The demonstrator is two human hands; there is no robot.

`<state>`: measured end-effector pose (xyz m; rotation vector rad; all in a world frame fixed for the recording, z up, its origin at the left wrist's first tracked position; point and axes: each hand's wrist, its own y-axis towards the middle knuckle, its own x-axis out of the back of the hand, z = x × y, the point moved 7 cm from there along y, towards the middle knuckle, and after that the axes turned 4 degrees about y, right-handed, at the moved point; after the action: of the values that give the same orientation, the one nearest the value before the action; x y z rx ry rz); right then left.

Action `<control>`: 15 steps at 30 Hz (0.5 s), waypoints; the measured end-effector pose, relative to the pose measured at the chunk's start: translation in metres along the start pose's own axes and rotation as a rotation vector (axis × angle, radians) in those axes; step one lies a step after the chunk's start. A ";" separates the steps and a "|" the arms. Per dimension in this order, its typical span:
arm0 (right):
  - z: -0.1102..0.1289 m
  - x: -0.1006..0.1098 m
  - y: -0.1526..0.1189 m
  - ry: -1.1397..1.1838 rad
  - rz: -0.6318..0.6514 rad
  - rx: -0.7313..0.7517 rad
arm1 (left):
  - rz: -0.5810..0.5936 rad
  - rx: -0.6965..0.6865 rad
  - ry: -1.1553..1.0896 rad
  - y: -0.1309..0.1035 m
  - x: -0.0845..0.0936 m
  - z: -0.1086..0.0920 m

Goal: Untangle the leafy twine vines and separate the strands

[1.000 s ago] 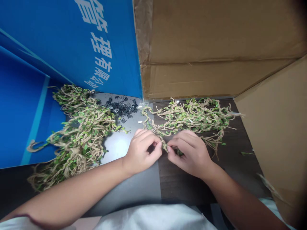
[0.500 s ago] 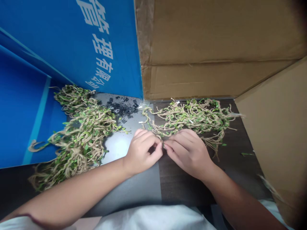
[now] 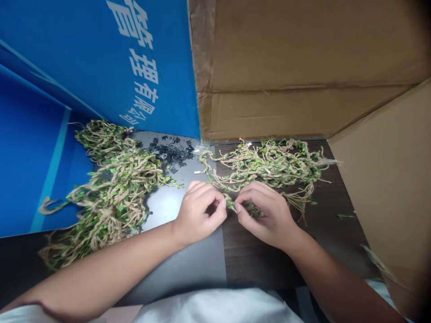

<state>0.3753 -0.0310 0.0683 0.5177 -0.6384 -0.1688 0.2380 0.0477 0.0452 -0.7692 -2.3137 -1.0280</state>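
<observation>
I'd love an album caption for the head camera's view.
Left fingers and right fingers pinch a leafy twine strand before a tangled green-and-tan heap.

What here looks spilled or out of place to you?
The dark flakes strewn over the grey surface by the blue panel: they look like loose debris, unlike the leafy twine heap beside them. A small green scrap also lies alone near the right cardboard wall.

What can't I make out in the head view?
Head view: parts of the pinched leafy cord, behind the left hand and right hand.
Head view: tabletop beneath the left forearm.
Head view: what the black bits are; too small.
Head view: pale garment, cut off by bottom edge.
</observation>
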 end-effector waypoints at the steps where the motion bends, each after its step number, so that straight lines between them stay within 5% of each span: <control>1: 0.001 0.000 -0.001 -0.052 -0.003 0.028 | -0.001 -0.005 0.008 0.000 0.000 -0.001; 7: 0.011 -0.005 -0.004 -0.330 0.049 0.234 | 0.001 -0.015 0.027 -0.001 0.000 0.000; 15: 0.005 -0.007 -0.003 -0.346 0.043 0.175 | 0.010 0.043 0.018 -0.001 -0.001 0.005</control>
<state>0.3664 -0.0337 0.0662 0.6490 -1.0072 -0.1640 0.2368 0.0509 0.0407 -0.7501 -2.3070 -0.9735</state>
